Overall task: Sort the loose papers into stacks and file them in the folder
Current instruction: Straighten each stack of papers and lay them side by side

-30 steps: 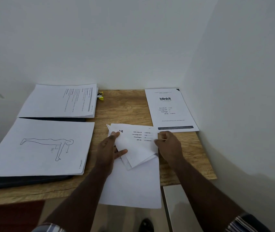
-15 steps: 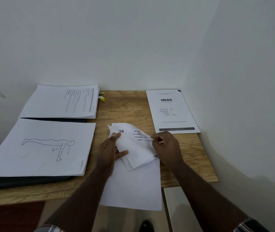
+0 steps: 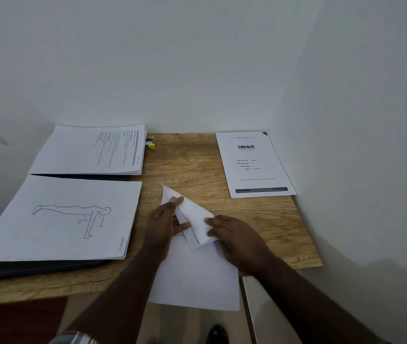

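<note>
A folded white sheet [image 3: 192, 217] lies in the middle of the wooden desk [image 3: 197, 160], on top of a blank white sheet [image 3: 197, 279] that overhangs the front edge. My left hand [image 3: 162, 227] holds the folded sheet's left side, thumb under and fingers over it. My right hand [image 3: 234, 237] presses its right part with fingers fairly flat. On the left lie a stack with a drawn figure [image 3: 61, 219] and, behind it, a stack of printed text [image 3: 90, 150], both on a dark folder [image 3: 48, 266]. A blinkit sheet [image 3: 254, 165] lies at the back right.
A small yellow clip [image 3: 151, 142] sits by the text stack near the back wall. White walls close the desk at the back and right. A white surface [image 3: 266, 316] stands below the desk's front right corner. A dark shoe [image 3: 217, 333] shows on the floor.
The sheet with printed lines has been folded over, so its text no longer shows. My right hand moved from its upper right edge down onto the fold.
</note>
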